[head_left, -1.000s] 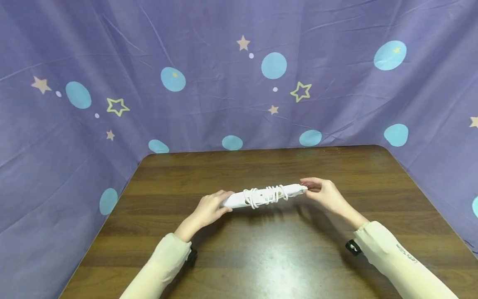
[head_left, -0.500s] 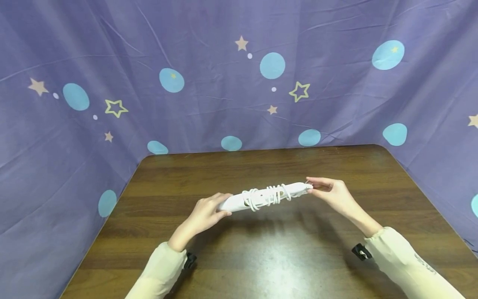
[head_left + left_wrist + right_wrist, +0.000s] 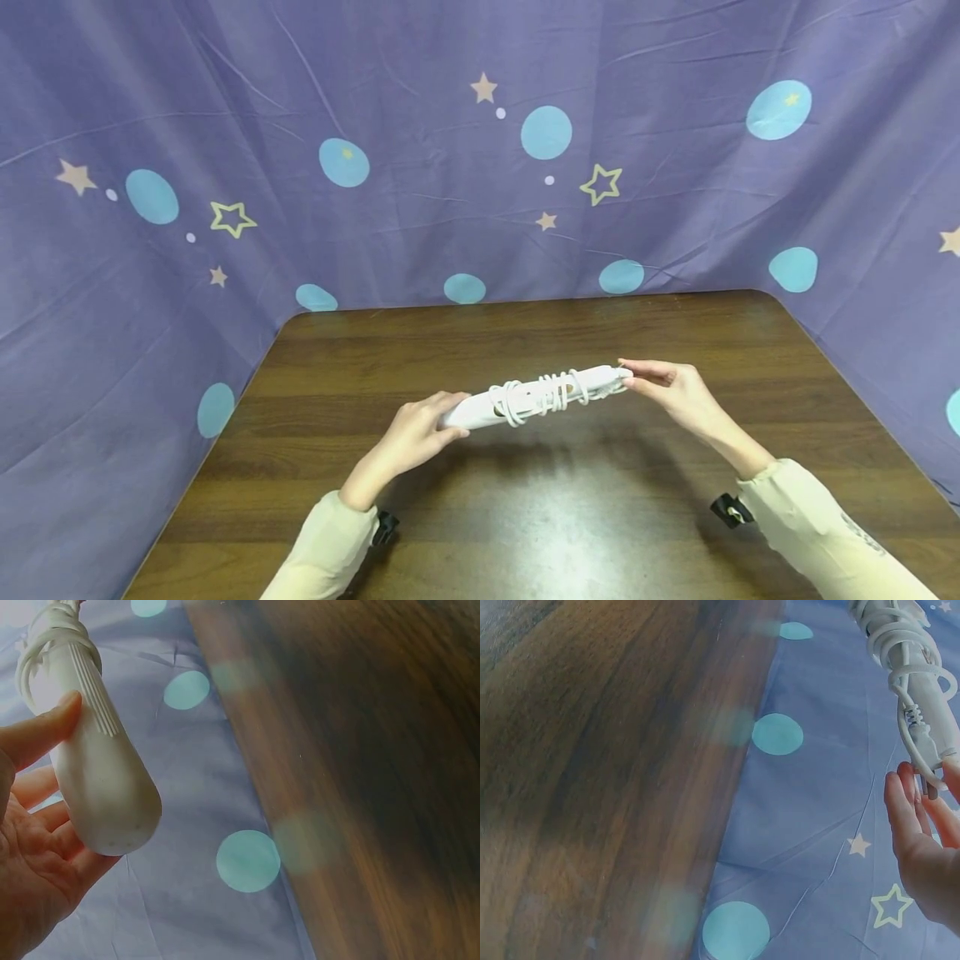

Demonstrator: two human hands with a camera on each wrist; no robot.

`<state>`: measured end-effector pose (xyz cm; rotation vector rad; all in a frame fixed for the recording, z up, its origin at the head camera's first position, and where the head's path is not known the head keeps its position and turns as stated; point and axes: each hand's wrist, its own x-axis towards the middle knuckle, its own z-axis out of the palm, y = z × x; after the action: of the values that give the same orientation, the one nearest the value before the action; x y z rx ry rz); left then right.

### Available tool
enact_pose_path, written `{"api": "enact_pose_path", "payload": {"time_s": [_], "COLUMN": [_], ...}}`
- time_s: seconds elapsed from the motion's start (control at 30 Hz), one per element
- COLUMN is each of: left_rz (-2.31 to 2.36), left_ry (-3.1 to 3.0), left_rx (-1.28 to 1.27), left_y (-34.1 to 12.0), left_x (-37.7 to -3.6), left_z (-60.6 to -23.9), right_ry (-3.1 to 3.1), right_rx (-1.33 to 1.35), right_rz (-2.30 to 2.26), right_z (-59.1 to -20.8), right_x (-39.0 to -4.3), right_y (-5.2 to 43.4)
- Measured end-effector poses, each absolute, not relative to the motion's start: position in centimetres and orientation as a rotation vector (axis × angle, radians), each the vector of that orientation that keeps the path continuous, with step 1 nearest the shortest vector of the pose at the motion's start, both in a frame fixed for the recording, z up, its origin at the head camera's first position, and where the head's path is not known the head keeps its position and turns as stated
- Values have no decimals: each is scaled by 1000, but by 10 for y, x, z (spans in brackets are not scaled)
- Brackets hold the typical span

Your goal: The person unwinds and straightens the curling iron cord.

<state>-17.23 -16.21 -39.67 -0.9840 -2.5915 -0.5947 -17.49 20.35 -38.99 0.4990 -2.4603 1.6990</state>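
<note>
A long white hair straightener (image 3: 472, 411) spans the space between the two hands above the table, its right end slightly higher. Its white cord (image 3: 553, 392) is wound in several loops around the middle. My left hand (image 3: 415, 433) grips the rounded left end; in the left wrist view the thumb lies by the ridged strip on the body (image 3: 109, 780), with fingers behind. At the right end, my right hand (image 3: 678, 400) pinches the tip between thumb and fingers. The right wrist view shows the plug (image 3: 924, 746) lying along the body, its prongs near the fingertips.
Below the hands is a brown wooden table (image 3: 525, 492) with a bright light reflection. A purple curtain (image 3: 420, 225) with blue dots and stars hangs behind the table and along its sides. Each cream sleeve has a small black device (image 3: 731, 510) at the wrist.
The hair straightener has shifted slightly right at its right end, with the right hand moving right along with it. The left hand keeps its hold on the other end.
</note>
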Motion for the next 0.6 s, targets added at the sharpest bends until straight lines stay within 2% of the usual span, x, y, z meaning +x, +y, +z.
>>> {"api": "enact_pose_path", "payload": {"time_s": [0.6], "left_rz": [-601], "left_ry": [-2588], "left_rx": [-999], "left_y": [-162], "left_x": [-171], "left_z": [-396], "right_ry": [-2322], "right_rx": [477], "right_rz": [2084], "right_z": [-398], "right_x": [-175], "right_y": [198]}}
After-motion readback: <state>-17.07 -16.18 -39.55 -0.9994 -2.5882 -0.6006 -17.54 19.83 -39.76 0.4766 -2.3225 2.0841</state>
